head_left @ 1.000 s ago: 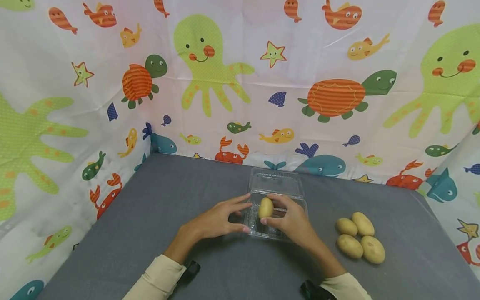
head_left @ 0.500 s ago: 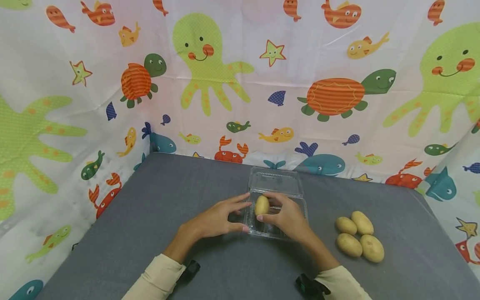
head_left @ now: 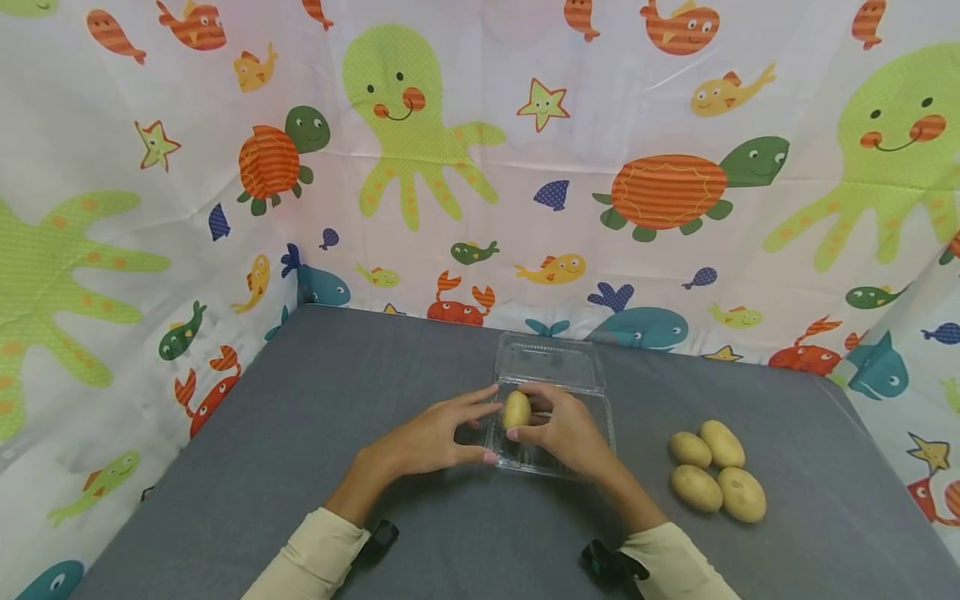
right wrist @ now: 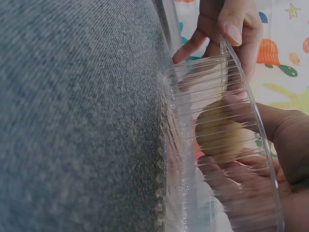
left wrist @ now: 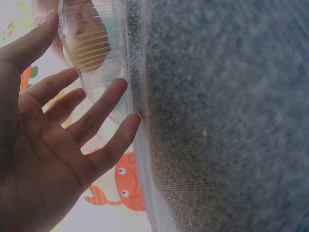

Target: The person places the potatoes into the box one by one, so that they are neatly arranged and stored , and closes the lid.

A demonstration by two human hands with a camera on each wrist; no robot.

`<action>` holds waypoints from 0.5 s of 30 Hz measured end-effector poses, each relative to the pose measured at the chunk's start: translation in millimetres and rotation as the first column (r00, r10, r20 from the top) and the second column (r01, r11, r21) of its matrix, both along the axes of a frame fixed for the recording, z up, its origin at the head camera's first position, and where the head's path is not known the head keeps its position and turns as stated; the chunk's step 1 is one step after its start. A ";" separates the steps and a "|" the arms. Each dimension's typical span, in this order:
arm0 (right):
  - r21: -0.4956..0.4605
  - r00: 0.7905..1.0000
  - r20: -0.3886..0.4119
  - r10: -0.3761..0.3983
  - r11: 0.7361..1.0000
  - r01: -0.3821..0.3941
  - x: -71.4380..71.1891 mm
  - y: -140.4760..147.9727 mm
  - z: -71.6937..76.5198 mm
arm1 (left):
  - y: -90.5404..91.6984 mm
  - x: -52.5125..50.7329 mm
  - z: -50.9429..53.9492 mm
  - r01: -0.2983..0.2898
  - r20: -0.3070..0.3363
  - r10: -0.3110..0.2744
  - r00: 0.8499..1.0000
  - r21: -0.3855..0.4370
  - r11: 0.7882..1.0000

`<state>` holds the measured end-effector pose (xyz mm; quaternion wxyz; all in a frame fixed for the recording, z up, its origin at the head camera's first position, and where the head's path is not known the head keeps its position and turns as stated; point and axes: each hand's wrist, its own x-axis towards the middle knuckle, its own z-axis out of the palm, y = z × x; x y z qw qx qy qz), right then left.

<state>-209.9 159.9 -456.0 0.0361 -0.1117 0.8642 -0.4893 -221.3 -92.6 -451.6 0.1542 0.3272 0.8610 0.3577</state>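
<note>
A clear plastic clamshell container lies on the grey cloth with its lid folded back toward the wall. My right hand holds a potato between thumb and fingers, inside the left part of the container's base. Through the ribbed clear wall, the right wrist view shows that potato low in the container. At the container's left side my left hand stands with fingers spread and straight, the fingertips touching or very near the wall. The left wrist view shows this hand with nothing in its grasp.
Several loose potatoes sit in a cluster on the grey cloth, to the right of the container. Behind the table hangs a white curtain printed with sea animals, which also runs along both sides.
My right hand has moved the potato a little to the left within the container. The left hand, container and loose potatoes keep their places; the head view shifts slightly.
</note>
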 end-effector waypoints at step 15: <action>0.039 0.999 0.012 0.037 0.999 -0.038 -3.7 -5.2 -0.6 | -1.0 0.7 1.2 -0.008 0.000 0.008 1.000 -0.003 1.000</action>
